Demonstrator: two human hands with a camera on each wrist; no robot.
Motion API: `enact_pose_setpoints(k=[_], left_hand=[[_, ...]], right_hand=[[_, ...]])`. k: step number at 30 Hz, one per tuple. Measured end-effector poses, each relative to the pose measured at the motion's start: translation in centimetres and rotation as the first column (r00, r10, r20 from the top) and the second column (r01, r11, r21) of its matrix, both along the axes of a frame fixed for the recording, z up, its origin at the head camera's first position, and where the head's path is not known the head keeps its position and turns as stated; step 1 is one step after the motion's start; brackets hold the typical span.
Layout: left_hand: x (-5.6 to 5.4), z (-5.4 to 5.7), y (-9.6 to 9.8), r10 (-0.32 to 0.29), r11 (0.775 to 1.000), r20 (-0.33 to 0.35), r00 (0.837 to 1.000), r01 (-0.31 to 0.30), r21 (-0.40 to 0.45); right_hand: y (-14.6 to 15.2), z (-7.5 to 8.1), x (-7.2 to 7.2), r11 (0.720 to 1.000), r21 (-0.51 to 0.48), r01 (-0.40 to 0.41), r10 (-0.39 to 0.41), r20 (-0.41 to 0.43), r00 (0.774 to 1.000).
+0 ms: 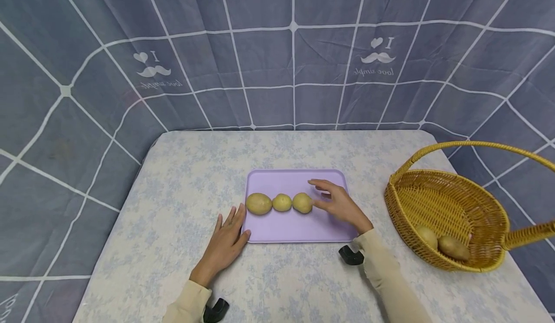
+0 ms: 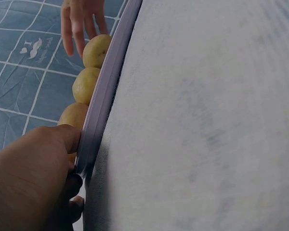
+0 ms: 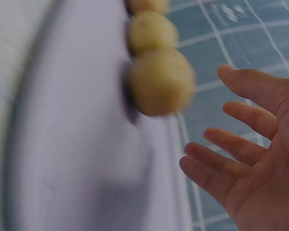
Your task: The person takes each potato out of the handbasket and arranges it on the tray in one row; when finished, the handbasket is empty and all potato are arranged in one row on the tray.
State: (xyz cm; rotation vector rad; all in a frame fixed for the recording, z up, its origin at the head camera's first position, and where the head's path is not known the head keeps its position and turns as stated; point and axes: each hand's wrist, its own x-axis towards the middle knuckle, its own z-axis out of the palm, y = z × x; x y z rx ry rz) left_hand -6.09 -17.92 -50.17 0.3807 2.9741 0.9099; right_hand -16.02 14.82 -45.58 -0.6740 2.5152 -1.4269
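Three potatoes lie in a row on a lilac tray (image 1: 277, 229): a large left potato (image 1: 258, 204), a small middle potato (image 1: 282, 202) and a right potato (image 1: 302, 203). My left hand (image 1: 225, 241) rests at the tray's left edge, fingers extended, thumb near the rim. In the left wrist view, that thumb touches the tray's rim beside the nearest potato (image 2: 73, 115). Over the tray's right half, my right hand (image 1: 340, 202) has its fingers spread beside the right potato. The right wrist view has a gap between this hand (image 3: 250, 149) and the potato (image 3: 162, 83).
A yellow woven basket (image 1: 490, 207) with a tall handle stands at the right, holding two potatoes (image 1: 453, 247) in its near part. A floral cloth (image 1: 186, 178) covers the table. Behind hangs a blue-grey checked curtain (image 1: 269, 58).
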Motion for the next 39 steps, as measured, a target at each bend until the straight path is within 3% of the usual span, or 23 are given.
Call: enact_pose_setpoints(k=[7, 12, 17, 20, 23, 26, 30, 39], left_hand=[[0.0, -0.1, 0.0, 0.0, 1.0, -0.029, 1.0, 0.0, -0.003], [0.0, -0.1, 0.0, 0.0, 1.0, -0.046, 0.999, 0.0, 0.004], [0.1, -0.2, 0.0, -0.001, 1.0, -0.049, 0.999, 0.001, 0.009], [0.1, -0.2, 0.0, -0.003, 1.0, -0.041, 0.999, 0.003, 0.009], [0.1, -0.1, 0.0, -0.002, 1.0, -0.029, 1.0, 0.002, 0.007], [0.1, -0.1, 0.0, 0.0, 1.0, -0.015, 1.0, 0.0, -0.002], [0.0, -0.1, 0.0, 0.002, 1.0, -0.019, 1.0, -0.002, -0.004], [0.0, -0.1, 0.1, 0.005, 1.0, -0.013, 1.0, -0.005, -0.001]], right_hand=[[5.4, 3.1, 0.7, 0.986, -0.072, 0.15, -0.154, -0.046, 0.987], [9.3, 5.1, 2.4, 0.965, -0.116, 0.236, -0.248, -0.103, 0.963], [12.7, 6.1, 4.4, 0.93, -0.167, 0.327, -0.348, -0.122, 0.93], [14.6, 6.0, 5.5, 0.912, -0.134, 0.388, -0.401, -0.091, 0.912], [16.6, 5.6, 6.4, 0.899, -0.018, 0.437, -0.437, -0.04, 0.898], [18.3, 4.9, 7.2, 0.895, 0.111, 0.431, -0.437, 0.035, 0.899], [19.9, 3.8, 7.6, 0.893, 0.214, 0.396, -0.424, 0.105, 0.9], [21.0, 2.4, 8.4, 0.908, 0.296, 0.296, -0.358, 0.185, 0.915]])
